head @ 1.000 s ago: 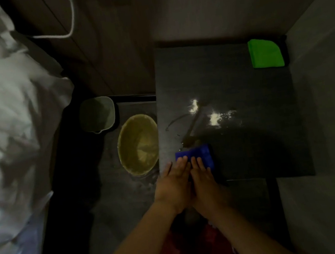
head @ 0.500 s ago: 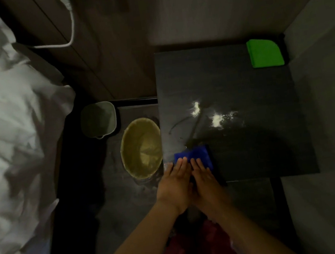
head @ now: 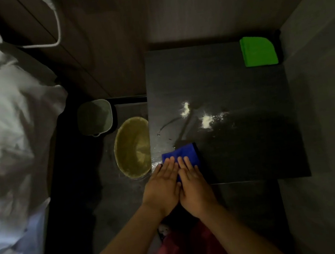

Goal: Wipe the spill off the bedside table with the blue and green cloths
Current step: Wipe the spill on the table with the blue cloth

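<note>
The dark bedside table (head: pixel 251 154) carries a spill: white powder patches (head: pixel 206 120) near its middle and thin wet streaks (head: pixel 168 124) towards the left edge. A folded blue cloth (head: pixel 184 153) lies at the table's near left corner. My left hand (head: pixel 163 188) and my right hand (head: pixel 194 187) rest flat on it side by side, fingers together and pointing at the spill, covering its near half. A folded green cloth (head: pixel 259 53) lies untouched at the far right corner.
A round bin with a yellowish liner (head: pixel 133 147) stands on the floor against the table's left side, with a small grey bin (head: pixel 95 118) behind it. White bedding (head: pixel 9 126) fills the left. A white cable (head: pixel 52 35) hangs on the back wall. A wall (head: pixel 330 105) borders the table's right.
Both hands stay pressed on the blue cloth at the same corner. Only the view has shifted slightly; the powder and green cloth have not moved.
</note>
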Demonstrator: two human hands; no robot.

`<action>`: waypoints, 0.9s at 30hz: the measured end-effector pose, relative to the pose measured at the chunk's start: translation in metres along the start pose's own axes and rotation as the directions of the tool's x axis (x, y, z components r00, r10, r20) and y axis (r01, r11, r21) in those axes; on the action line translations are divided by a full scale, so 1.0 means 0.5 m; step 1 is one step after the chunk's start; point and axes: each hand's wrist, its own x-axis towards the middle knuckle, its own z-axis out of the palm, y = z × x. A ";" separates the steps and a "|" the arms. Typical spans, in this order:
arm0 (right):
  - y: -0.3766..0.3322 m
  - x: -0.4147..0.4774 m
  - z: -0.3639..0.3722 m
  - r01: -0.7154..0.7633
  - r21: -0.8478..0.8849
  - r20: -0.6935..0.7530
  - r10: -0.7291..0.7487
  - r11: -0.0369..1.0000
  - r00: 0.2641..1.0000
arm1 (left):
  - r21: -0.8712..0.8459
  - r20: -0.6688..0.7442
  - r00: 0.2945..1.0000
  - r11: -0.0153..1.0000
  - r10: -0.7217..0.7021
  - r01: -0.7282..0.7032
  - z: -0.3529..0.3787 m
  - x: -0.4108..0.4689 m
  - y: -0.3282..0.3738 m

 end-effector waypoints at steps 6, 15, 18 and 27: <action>0.099 -0.033 -0.047 -0.075 0.056 -0.001 0.075 0.996 0.997 | -0.042 -0.024 0.998 0.997 0.059 -0.060 0.004 0.055 0.103; 0.218 0.006 -0.130 -0.181 0.037 0.008 0.180 0.983 0.984 | -0.005 0.005 0.993 0.993 0.118 -0.118 -0.026 0.195 0.204; 0.218 -0.002 -0.118 -0.166 -0.007 -0.023 0.166 0.986 0.986 | -0.023 0.004 0.991 0.991 0.133 -0.133 -0.021 0.181 0.198; 0.258 -0.049 -0.101 -0.147 0.066 -0.060 0.151 0.987 0.987 | 0.090 0.049 0.985 0.982 0.164 -0.168 0.002 0.166 0.239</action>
